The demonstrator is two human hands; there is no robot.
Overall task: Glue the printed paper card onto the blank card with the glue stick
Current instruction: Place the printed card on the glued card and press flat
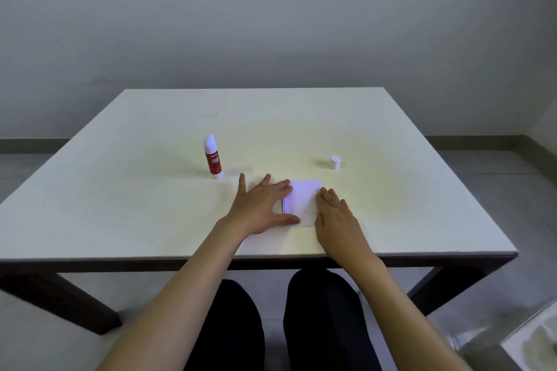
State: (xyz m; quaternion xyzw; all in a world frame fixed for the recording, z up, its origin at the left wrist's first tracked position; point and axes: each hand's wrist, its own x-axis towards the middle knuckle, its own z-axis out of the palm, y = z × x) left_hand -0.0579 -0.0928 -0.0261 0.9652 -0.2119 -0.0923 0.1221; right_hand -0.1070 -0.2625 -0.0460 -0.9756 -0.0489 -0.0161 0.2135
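Note:
A white card [303,200] lies flat near the table's front edge, its upper face plain white. A second card edge [278,207] peeks out from under it on the left. My left hand [260,208] rests flat on the card's left side, fingers spread and thumb along the bottom edge. On the card's right side my right hand [336,215] lies palm down. A red and white glue stick [212,156] stands upright to the left, uncapped. Its white cap [335,162] stands apart, behind and to the right of the card.
The cream table [150,190] ends at a dark front edge just before my knees. A grey wall stands behind it. A pale object shows at the bottom right corner of the floor.

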